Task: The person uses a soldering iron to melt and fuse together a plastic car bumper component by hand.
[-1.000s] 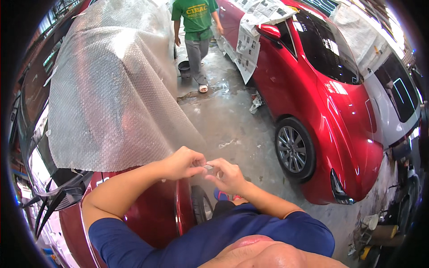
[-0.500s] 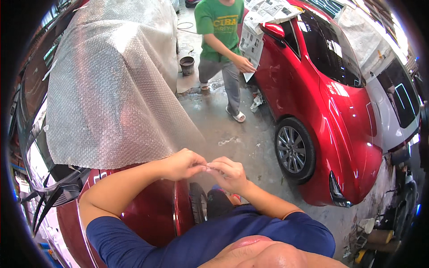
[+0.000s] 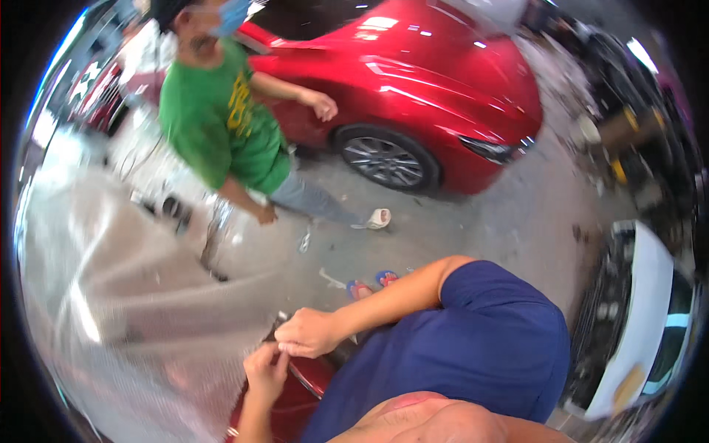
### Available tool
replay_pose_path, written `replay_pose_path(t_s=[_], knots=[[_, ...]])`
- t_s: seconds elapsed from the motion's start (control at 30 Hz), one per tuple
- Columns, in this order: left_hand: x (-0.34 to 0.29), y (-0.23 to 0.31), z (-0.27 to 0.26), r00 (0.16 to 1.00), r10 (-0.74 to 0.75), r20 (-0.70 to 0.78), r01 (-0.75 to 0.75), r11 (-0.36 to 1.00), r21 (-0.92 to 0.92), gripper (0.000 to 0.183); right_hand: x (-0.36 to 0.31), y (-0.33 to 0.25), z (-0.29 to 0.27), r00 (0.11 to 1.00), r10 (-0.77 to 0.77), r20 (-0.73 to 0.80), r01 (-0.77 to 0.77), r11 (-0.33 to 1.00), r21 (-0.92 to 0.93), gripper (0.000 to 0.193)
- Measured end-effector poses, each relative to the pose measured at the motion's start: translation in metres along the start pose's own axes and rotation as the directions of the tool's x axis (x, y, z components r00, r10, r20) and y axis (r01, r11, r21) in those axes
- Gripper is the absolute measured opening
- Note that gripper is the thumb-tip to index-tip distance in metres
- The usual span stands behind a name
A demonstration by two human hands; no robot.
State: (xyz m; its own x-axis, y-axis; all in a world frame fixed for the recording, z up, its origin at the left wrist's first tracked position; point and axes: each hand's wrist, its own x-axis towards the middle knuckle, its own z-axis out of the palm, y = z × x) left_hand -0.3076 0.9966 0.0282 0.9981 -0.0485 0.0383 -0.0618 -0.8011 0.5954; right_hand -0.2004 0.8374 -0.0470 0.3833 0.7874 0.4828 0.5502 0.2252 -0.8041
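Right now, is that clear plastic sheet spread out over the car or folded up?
Spread out: the plastic sheet drapes broadly over the car, its edge pinched by both hands, left and right.

Bubble-wrap sheet [image 3: 125,310] crowding left, co-worker [image 3: 221,125] ahead, bare floor [image 3: 473,229] rightward

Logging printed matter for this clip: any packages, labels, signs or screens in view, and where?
No packages, signs or screens are clear.
Shirt print: yellow marking on the green shirt of the co-worker, upper left; blurred.
The left hand and the right hand meet at the lower centre; anything pinched between them is too small to tell.
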Motion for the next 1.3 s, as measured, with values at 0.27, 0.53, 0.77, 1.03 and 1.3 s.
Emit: replay_pose_path(t_s=[0.27,0.53,0.77,1.03,1.3], knots=[[0.047,0.027,0.059,0.970,0.155,0.185,-0.111,0.967,-0.229,0.007,-0.064,-0.007,-0.058,0.988,0.107,-0.112,-0.134,0.953,-0.273,0.039],[0.141,0.190,0.230,0.806,0.305,0.507,0.068,0.803,-0.591,0.023,-0.283,-0.080,-0.182,0.648,0.279,-0.709,-0.553,0.812,-0.186,0.028],[0.158,0.361,0.377,0.298,0.595,0.746,0.011,0.780,-0.626,0.025,-0.462,-0.171,-0.213,0.298,0.123,-0.947,-0.702,0.700,-0.131,0.013],[0.161,0.507,0.510,0.269,0.626,0.732,0.018,0.757,-0.653,0.012,-0.581,-0.200,-0.269,-0.146,0.016,-0.989,-0.858,0.496,0.134,0.018],[0.167,0.667,0.664,0.047,0.792,0.609,-0.478,0.553,-0.682,0.013,-0.748,-0.226,-0.344,-0.420,0.030,-0.907,-0.853,0.327,0.406,0.028]])
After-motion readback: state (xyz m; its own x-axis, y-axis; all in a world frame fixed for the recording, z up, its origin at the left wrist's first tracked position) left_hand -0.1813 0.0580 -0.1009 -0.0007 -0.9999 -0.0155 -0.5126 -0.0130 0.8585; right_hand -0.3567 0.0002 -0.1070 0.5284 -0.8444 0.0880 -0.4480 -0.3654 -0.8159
